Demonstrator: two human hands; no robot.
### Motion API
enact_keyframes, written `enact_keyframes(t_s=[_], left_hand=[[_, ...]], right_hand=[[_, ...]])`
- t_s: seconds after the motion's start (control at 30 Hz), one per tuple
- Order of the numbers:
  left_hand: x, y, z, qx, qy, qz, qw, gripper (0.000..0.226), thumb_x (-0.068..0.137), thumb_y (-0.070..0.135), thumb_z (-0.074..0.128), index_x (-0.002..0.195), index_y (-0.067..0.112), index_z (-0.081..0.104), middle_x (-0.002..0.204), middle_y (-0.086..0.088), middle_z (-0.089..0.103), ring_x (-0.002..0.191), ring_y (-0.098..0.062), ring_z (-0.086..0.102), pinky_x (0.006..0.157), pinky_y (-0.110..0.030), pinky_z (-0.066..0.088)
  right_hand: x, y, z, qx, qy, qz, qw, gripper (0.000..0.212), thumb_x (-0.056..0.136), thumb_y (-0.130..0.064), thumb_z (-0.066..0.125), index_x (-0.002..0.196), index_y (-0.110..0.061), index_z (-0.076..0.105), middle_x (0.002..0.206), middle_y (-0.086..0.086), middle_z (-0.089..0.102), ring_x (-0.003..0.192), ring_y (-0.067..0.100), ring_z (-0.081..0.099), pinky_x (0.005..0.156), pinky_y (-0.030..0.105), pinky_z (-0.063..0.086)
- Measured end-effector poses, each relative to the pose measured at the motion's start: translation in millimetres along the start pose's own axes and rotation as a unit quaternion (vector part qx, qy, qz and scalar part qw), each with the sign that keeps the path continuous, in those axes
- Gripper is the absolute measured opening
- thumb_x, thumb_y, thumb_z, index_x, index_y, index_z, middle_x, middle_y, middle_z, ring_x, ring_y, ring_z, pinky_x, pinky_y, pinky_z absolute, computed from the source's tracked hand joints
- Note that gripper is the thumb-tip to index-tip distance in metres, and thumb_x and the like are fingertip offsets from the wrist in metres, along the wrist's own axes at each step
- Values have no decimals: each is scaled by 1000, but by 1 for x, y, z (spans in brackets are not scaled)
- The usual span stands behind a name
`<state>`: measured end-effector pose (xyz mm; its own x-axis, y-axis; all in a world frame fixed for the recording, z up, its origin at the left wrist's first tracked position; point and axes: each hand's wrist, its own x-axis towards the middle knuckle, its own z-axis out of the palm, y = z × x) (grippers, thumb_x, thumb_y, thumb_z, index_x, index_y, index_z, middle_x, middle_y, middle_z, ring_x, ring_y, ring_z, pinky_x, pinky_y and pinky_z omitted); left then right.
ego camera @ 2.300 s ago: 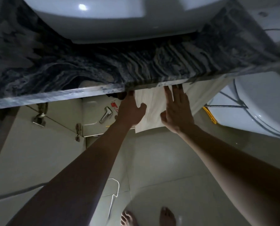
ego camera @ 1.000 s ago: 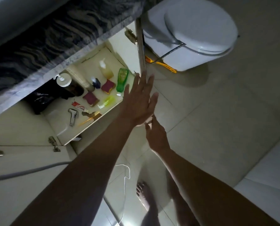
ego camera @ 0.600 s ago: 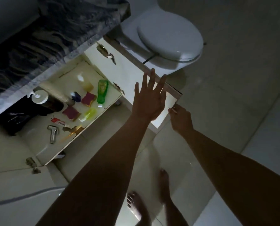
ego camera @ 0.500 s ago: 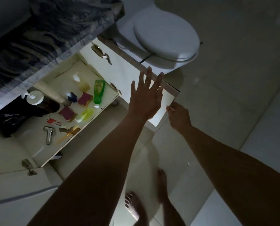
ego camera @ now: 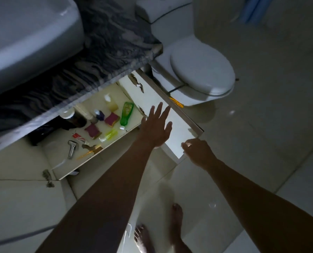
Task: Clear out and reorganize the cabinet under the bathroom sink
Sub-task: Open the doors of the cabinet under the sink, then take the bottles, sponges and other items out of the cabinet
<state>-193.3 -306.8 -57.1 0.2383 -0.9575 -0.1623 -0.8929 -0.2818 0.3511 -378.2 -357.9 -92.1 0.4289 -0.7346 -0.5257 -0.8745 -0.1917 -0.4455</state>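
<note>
Pale glossy tiled floor [ego camera: 261,152]: fills the right and lower frame; two bare feet [ego camera: 176,221] stand on it.
White ceramic basin [ego camera: 24,33]: smooth, curved, cut off at the top left.
Dark veined marble countertop [ego camera: 106,57]: wavy grey streaks; its front edge overhangs and hides the rear of the cabinet.
White toilet [ego camera: 201,66]: oval lid closed, just beside the cabinet's right side.
Cream under-sink cabinet [ego camera: 61,141]: open, its flat laminate floor lit; the left part is dark and hard to read.
Cream cabinet door [ego camera: 177,132]: right-hand door, swung out, with metal hinges at its inner edge.
Left hand [ego camera: 156,128]: fingers straight and spread over the door's inner face; contact cannot be told.
Right hand [ego camera: 197,152]: fingers curled round the door's free lower corner, gripping it.
Black crumpled bag [ego camera: 42,130]: in shadow at the back left.
Dark pump bottle [ego camera: 73,115]: upright, white cap.
Green plastic bottle [ego camera: 126,112]: lying on its side, white cap toward the front.
Two pink sponges [ego camera: 112,119]: flat and square, near the green bottle.
Amber pump bottle [ego camera: 111,104]: blurred.
Chrome sprayer head [ego camera: 72,148]: lying near the front edge.
Yellow-green small bottle [ego camera: 109,134]: lying on its side.
</note>
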Motion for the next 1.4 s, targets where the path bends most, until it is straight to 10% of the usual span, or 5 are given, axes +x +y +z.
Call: enact_keyframes(t_s=[0.17, 0.37, 0.5, 0.8, 1.4], left_hand=[[-25, -30, -66, -22, 24, -101, 994, 62, 99, 51, 29, 154, 23, 27, 163, -6, 18, 150, -29, 15, 117, -51, 23], [-69, -76, -124, -45, 37, -193, 979, 89, 79, 66, 16, 147, 17, 41, 152, -12, 41, 142, -28, 34, 115, -43, 30], [-94, -98, -148, -68, 25, -227, 971, 57, 95, 39, 50, 144, 11, 44, 144, -14, 48, 132, -31, 45, 109, -38, 36], [-100, -174, -137, -95, -60, -298, 948, 56, 95, 39, 53, 141, 9, 44, 140, -19, 50, 128, -35, 48, 103, -39, 40], [89, -381, 104, -63, 15, -198, 978, 68, 91, 40, 57, 150, 19, 31, 144, -13, 44, 131, -32, 46, 103, -42, 44]], right_hand=[[-24, -47, -49, -24, 67, -180, 981, 38, 94, -40, 43, 102, -19, 75, 97, -5, 74, 83, 10, 66, 83, 29, 53], [-32, -124, -83, -61, 60, -221, 972, 32, 91, -42, 45, 108, -29, 69, 92, -3, 74, 86, 19, 68, 81, 35, 55], [-35, -164, -73, -112, 42, -262, 958, 29, 89, -43, 50, 109, -30, 66, 93, -2, 71, 89, 22, 67, 79, 32, 52], [-5, -228, -49, -211, -1, -276, 938, 35, 95, -40, 51, 129, -34, 56, 121, 1, 65, 111, 20, 60, 93, 35, 50], [292, -176, 188, -298, 47, -345, 889, 54, 92, -20, 59, 142, -35, 47, 145, -1, 54, 130, 20, 52, 111, 41, 40]])
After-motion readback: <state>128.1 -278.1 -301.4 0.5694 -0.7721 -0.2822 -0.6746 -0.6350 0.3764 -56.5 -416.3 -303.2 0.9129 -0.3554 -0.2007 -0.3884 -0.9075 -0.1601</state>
